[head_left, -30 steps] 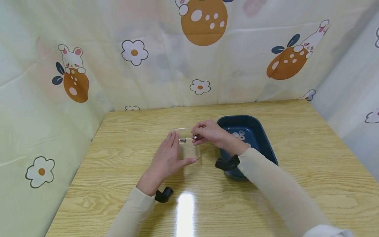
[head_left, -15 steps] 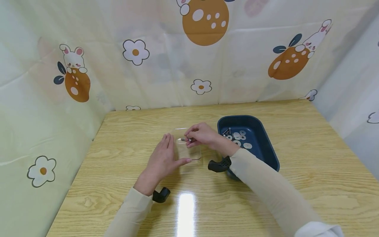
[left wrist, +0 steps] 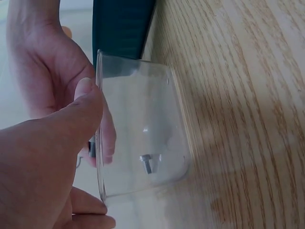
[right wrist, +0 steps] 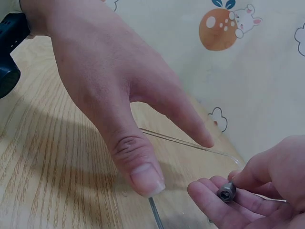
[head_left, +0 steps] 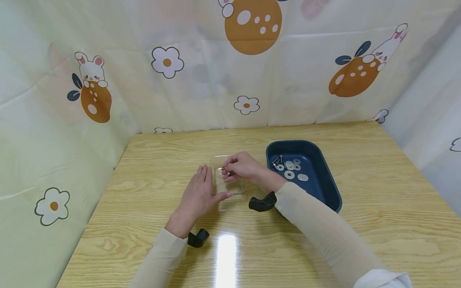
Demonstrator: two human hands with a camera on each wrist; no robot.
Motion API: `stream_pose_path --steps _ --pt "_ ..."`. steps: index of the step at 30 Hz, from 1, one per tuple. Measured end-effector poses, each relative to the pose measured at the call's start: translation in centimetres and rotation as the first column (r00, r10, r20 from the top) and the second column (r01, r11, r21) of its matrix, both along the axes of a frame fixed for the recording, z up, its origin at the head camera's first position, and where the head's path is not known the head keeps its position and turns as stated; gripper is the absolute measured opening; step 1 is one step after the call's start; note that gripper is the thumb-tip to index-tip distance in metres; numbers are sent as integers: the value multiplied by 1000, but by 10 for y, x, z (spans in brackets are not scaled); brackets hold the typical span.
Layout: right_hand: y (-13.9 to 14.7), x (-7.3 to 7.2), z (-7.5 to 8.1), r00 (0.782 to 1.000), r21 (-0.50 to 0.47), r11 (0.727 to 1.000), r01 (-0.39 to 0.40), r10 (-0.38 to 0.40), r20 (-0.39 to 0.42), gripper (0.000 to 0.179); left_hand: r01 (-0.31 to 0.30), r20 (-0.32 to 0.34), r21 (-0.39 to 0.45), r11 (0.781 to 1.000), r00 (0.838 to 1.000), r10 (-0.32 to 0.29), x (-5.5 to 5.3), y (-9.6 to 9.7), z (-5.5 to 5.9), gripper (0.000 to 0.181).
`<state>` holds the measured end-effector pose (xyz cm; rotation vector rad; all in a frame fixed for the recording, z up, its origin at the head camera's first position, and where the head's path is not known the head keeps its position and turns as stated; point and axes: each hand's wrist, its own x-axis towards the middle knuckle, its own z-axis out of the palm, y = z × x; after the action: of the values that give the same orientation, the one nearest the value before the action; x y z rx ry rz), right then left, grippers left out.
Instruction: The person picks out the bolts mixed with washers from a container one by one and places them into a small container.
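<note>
A clear, see-through box [head_left: 232, 188] stands on the table in front of me. My left hand [head_left: 199, 194] lies along its left side with straight fingers, the thumb [left wrist: 86, 102] resting on the rim. Over the box, my right hand [head_left: 243, 166] pinches a short metal bolt [right wrist: 227, 192] between thumb and fingers; its socket head shows in the right wrist view. Another bolt [left wrist: 147, 163] is seen through the box wall in the left wrist view, inside at the bottom.
To the right stands a dark blue tray [head_left: 329, 188], partly behind my right forearm. Several pale washers [head_left: 289, 175] and a small group of bolts [head_left: 277, 161] lie in it. A patterned curtain [head_left: 201, 88] hangs behind the wooden table [head_left: 144, 180].
My right hand has moved left with the bolt, from the box's right edge to over its inside. The left hand has stayed at the box's left side, with only a slight shift.
</note>
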<state>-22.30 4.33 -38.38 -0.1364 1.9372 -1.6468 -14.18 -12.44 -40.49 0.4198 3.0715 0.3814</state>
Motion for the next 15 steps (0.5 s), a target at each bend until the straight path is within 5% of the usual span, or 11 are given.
stream_pose_path --steps 15 --pt "-1 1 0 1000 56 998 -22 22 -14 30 -6 9 -12 1000 1000 6 2 2 1 104"
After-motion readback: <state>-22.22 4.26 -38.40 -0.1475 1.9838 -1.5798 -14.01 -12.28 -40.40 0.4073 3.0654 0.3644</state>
